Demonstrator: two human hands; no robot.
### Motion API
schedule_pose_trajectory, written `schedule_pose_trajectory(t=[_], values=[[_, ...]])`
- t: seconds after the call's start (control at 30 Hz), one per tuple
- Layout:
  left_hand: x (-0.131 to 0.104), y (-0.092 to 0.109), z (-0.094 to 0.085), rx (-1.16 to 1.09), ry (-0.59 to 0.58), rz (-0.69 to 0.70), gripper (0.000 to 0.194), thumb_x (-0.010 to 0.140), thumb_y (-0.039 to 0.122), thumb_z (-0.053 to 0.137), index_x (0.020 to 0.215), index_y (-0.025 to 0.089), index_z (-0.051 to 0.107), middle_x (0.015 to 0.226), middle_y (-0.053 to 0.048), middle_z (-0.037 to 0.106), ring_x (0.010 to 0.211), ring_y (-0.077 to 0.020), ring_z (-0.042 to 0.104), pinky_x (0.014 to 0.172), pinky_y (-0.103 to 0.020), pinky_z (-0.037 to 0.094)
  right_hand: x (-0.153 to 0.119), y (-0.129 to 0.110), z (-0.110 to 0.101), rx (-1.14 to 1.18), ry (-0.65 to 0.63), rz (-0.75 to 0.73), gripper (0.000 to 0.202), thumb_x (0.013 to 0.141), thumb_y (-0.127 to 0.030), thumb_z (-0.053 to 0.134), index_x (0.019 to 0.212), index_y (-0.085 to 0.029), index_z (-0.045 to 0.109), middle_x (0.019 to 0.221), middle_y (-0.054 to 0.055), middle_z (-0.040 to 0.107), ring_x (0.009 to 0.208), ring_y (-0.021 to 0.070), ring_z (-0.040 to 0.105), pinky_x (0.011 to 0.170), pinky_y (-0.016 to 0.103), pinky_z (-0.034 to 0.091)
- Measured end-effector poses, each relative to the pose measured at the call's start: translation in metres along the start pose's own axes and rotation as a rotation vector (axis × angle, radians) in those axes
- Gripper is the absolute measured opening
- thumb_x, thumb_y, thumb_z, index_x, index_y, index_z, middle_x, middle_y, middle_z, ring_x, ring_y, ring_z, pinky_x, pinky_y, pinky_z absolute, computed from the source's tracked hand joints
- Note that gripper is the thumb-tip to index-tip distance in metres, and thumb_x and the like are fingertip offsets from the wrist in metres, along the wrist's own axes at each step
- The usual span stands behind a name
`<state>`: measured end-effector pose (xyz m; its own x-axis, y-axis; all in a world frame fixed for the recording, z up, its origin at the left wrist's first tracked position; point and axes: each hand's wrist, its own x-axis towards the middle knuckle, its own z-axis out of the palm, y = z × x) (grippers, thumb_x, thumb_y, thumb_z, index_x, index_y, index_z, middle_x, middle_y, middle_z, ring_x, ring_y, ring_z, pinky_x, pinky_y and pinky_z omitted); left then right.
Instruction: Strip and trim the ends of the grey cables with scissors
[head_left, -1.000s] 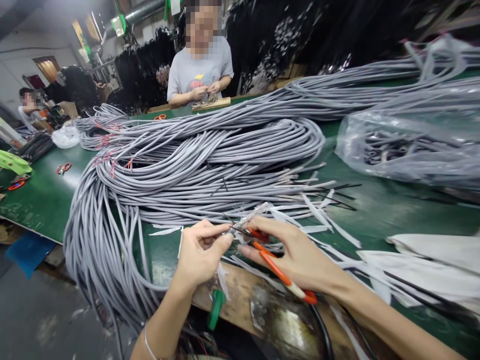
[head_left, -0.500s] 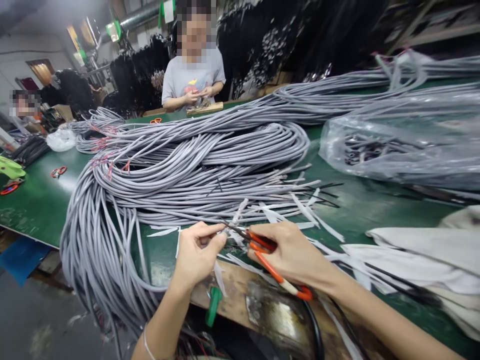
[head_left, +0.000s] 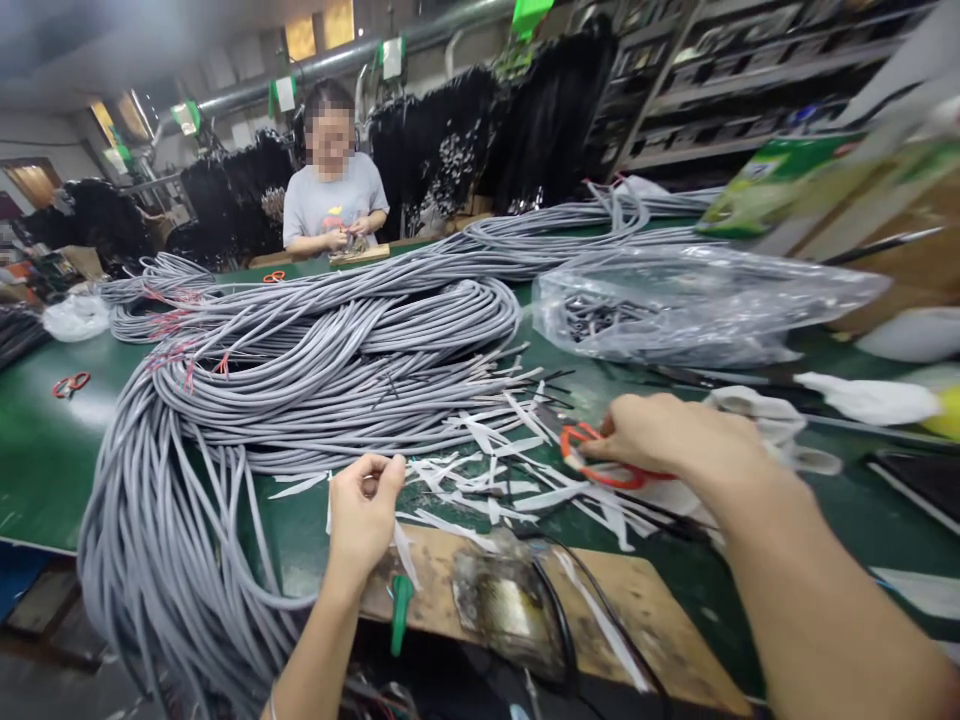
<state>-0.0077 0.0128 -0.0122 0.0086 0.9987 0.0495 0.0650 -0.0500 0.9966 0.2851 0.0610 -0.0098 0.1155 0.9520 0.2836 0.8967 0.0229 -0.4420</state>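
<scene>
My left hand is closed in a pinch above the front edge of the table. A single grey cable curves out of the bundle and disappears behind this wrist, apparently into the palm; its end is hidden by the fingers. Farther right, my right hand grips scissors with orange handles, their dark blades pointing up and left over the table. White strips and short black pieces lie scattered between the hands. Behind them, a large bundle of grey cables spreads across the table and hangs over its front left edge.
A wooden board with a metal plate lies at the front edge, beside a green handle. A clear plastic bag of dark parts rests at right. Another person sits across the green table.
My right hand has drawn the scissors away from my left fingertips, to the right. My left hand stays pinched near the board. The view has swung right.
</scene>
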Motion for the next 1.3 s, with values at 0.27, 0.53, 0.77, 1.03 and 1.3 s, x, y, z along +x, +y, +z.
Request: schedule_pose_trajectory(t=[0.27,0.53,0.77,1.03,1.3], values=[[-0.017,0.011,0.0,0.214,-0.298,0.109,0.026,0.082,0.023,0.053,0.104,0.018,0.065,0.084,-0.004,0.062,0.068,-0.0131,0.055,0.058,-0.02,0.042,0.023,-0.06,0.038,-0.177,-0.056,-0.1,0.022,0.08,-0.023,0.053,0.092,-0.023,0.072,0.093,0.006,0.072,0.079,0.0198,0.066,0.067,0.029,0.046],[-0.019,0.008,0.002,0.286,-0.387,0.063,0.03,0.082,0.032,0.055,0.098,0.013,0.071,0.058,0.003,0.046,0.047,-0.0086,0.035,0.045,-0.02,0.027,0.052,-0.119,0.066,-0.208,-0.179,-0.32,0.026,0.091,-0.032,0.052,0.11,-0.018,0.06,0.109,0.007,0.062,0.095,0.0183,0.061,0.081,0.037,0.051],[-0.017,-0.001,0.002,0.324,-0.321,0.038,0.029,0.079,0.032,0.054,0.088,0.013,0.074,0.055,0.001,0.049,0.05,-0.01,0.038,0.047,-0.021,0.028,0.08,-0.168,0.099,-0.228,-0.268,-0.536,0.031,0.09,-0.034,0.053,0.117,-0.019,0.056,0.12,0.008,0.057,0.1,0.0188,0.059,0.084,0.04,0.051],[-0.018,0.001,0.003,0.394,-0.32,0.065,0.028,0.08,0.03,0.053,0.088,0.012,0.072,0.06,0.0,0.055,0.053,-0.0105,0.042,0.05,-0.022,0.029,0.076,-0.158,0.105,-0.294,-0.254,-0.559,0.035,0.089,-0.034,0.055,0.118,-0.015,0.055,0.119,0.01,0.057,0.1,0.02,0.059,0.084,0.041,0.051],[-0.02,-0.002,0.003,0.428,-0.309,0.103,0.027,0.08,0.031,0.054,0.087,0.014,0.074,0.064,-0.002,0.063,0.054,-0.0124,0.047,0.053,-0.023,0.035,0.076,-0.162,0.11,-0.288,-0.217,-0.553,0.036,0.089,-0.034,0.056,0.119,-0.015,0.054,0.119,0.01,0.057,0.1,0.0201,0.059,0.084,0.041,0.051]])
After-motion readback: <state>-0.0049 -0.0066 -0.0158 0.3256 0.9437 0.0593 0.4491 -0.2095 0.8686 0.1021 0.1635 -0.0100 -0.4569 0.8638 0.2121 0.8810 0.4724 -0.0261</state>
